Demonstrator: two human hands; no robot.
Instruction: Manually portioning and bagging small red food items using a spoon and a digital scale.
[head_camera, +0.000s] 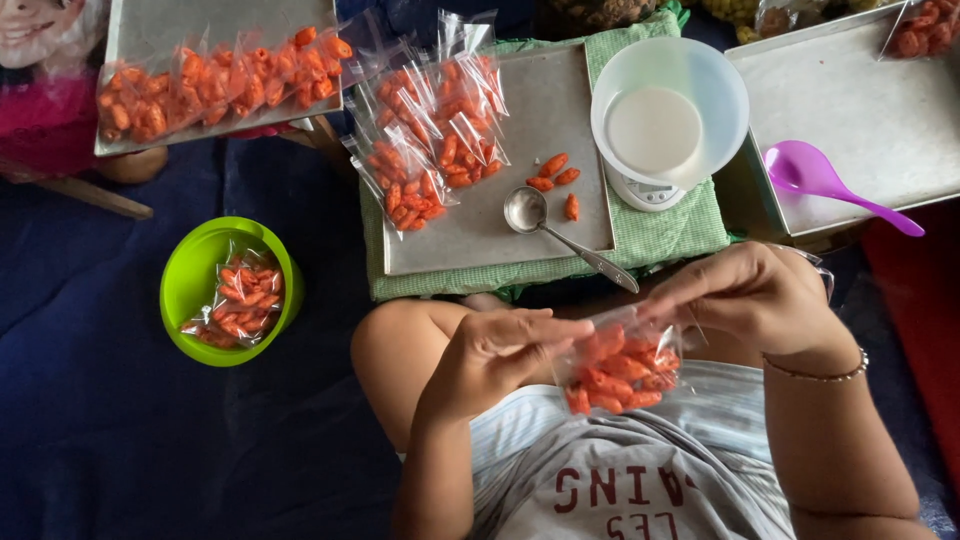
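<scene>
Head camera — looking straight down, close over the lap.

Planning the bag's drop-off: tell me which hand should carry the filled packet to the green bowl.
Left, probably. The left hand already pinches the packet, and the green bowl lies on the left. The right hand would need to cross the body.

Orange snacks (620, 375) in a clear bag between the hands; lime-green bowl (190, 275), green-checked cloth (660, 235), purple scoop (815, 175), white bowl (700, 75).
</scene>
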